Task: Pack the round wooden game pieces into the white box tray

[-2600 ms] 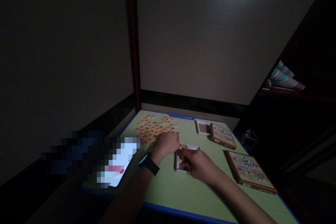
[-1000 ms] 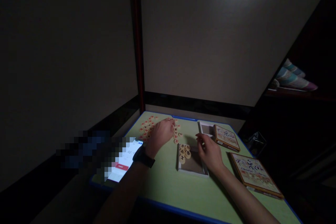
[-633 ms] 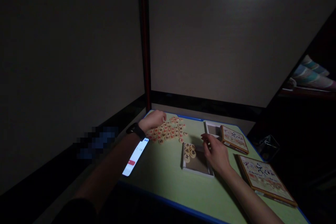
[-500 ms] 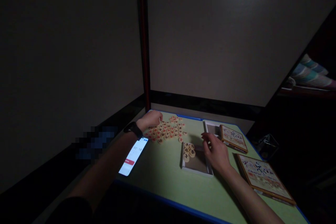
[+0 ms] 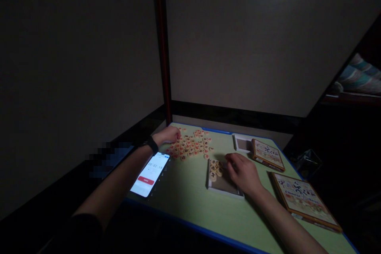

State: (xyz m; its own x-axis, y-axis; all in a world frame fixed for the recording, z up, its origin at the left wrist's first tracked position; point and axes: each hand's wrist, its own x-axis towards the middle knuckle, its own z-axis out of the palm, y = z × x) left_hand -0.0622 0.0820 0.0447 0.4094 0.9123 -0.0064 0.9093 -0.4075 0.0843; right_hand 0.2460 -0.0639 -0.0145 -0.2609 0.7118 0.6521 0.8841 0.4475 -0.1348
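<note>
Left hand at the scattered chess pieces, right hand over the near tray

From my end the left hand looks curled in narrow at the scatter's far-left side, can't tell if it's got a piece; I'd pinch by the rim, straight down, so neighbours don't skid. Right hand's loosely half-curled over the tray's right side, can't see if it's holding anything; I'd keep it light there. Near tray has a few dark-lettered pieces bunched at its left end. Far tray shows brown floor, just beside a printed box whose inside I can't see
</note>
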